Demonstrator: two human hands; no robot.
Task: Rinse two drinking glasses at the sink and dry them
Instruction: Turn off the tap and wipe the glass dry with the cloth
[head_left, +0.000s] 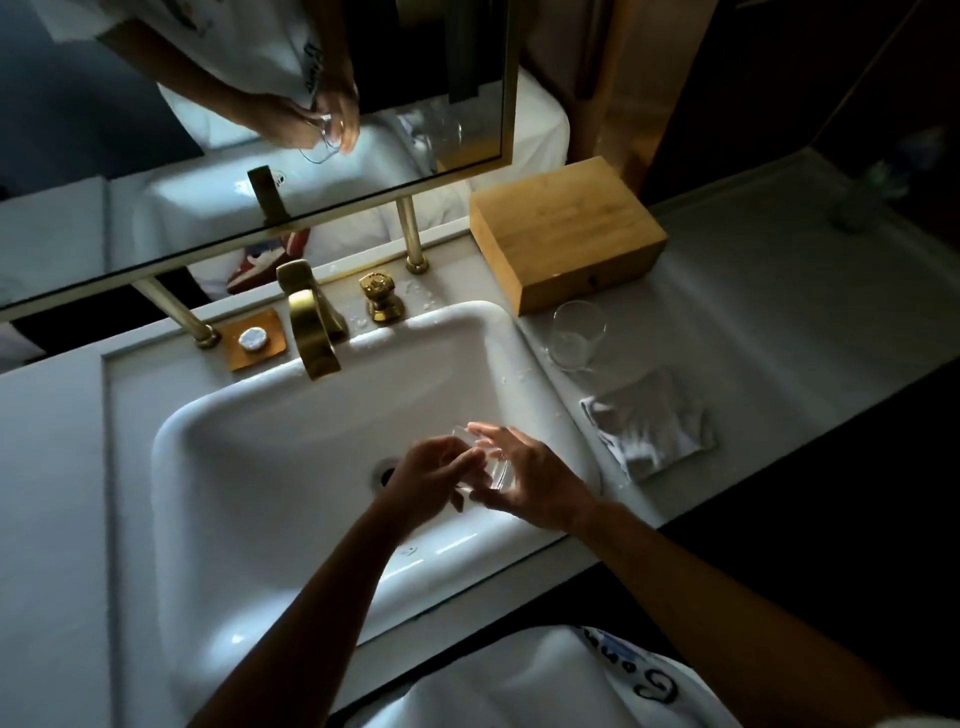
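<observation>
Both hands hold one clear drinking glass (480, 460) over the white basin (291, 415): right hand (524, 475) cups it, left hand (423, 478) pinches its rim.

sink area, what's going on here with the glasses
A person stands at the white sink holding a clear drinking glass over the basin with both hands: the right hand cups it from the side and the left hand has fingers on it. No water is visibly running from the brass faucet. A second glass stands on the counter to the right, beside a folded cloth and in front of a wooden box.
</observation>
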